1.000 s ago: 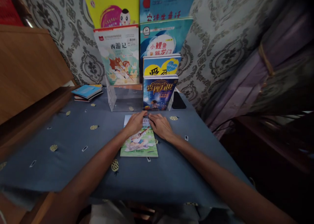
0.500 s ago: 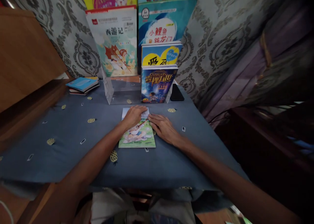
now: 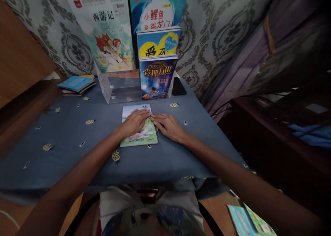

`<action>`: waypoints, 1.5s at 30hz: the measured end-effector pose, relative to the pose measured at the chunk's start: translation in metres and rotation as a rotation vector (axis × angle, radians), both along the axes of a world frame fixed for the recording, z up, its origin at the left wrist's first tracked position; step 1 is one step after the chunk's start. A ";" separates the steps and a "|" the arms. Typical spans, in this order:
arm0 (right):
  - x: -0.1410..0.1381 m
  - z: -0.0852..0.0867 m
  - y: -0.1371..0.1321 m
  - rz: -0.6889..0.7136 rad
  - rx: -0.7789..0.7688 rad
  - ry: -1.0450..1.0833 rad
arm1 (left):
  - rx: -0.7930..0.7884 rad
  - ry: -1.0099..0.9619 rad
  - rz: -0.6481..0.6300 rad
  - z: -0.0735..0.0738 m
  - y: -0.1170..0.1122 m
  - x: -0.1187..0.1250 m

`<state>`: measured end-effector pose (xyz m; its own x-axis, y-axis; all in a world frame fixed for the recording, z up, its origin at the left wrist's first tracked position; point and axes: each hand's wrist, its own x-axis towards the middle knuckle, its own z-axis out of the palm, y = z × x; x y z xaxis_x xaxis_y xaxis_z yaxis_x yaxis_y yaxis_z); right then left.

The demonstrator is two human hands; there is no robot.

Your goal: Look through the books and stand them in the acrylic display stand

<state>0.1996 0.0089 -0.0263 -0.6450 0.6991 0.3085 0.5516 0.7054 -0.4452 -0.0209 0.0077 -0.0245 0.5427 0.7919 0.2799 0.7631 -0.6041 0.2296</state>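
A thin green picture book [image 3: 136, 139] lies flat on the blue tablecloth [image 3: 77, 132], in front of a clear tiered book stand [image 3: 113, 88]. My left hand [image 3: 134, 121] rests palm down on the book's cover, fingers stretched toward its right edge. My right hand [image 3: 167, 125] lies flat beside it, fingertips touching the book's right edge, with most of the hand on the cloth. Neither hand grips anything. The stand's left front slot is empty; a dark blue book [image 3: 157, 78] stands in the right front slot.
Taller books [image 3: 108, 39] stand in the stand's rear tiers against the patterned wall. A small stack of books [image 3: 76, 84] lies at the table's back left. A black phone [image 3: 178, 86] lies right of the stand. More books [image 3: 248, 222] lie on the floor at lower right.
The view has tilted down and shifted. Both hands slid slightly toward me along the book, from its top edge to its middle. The book stays flat on the cloth.
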 end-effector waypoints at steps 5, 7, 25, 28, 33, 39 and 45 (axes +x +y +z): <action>0.000 0.000 -0.002 -0.014 -0.002 0.024 | -0.024 0.004 -0.040 0.004 -0.031 -0.003; 0.000 0.000 -0.002 0.003 -0.009 0.029 | -0.036 0.012 -0.069 0.007 -0.042 -0.002; 0.000 0.002 -0.005 -0.020 0.040 -0.016 | -0.074 -0.040 -0.198 0.019 -0.083 -0.003; -0.001 0.001 -0.004 -0.029 0.054 -0.011 | -0.008 -0.067 -0.100 0.014 -0.064 -0.007; 0.000 0.001 -0.004 -0.022 0.074 -0.016 | 0.017 -0.057 0.083 0.005 -0.018 -0.016; 0.000 0.002 -0.004 -0.018 0.062 -0.023 | 0.001 0.025 0.299 0.006 0.018 -0.030; 0.000 0.001 -0.004 -0.033 0.065 -0.029 | 0.004 0.015 0.349 -0.001 0.005 -0.057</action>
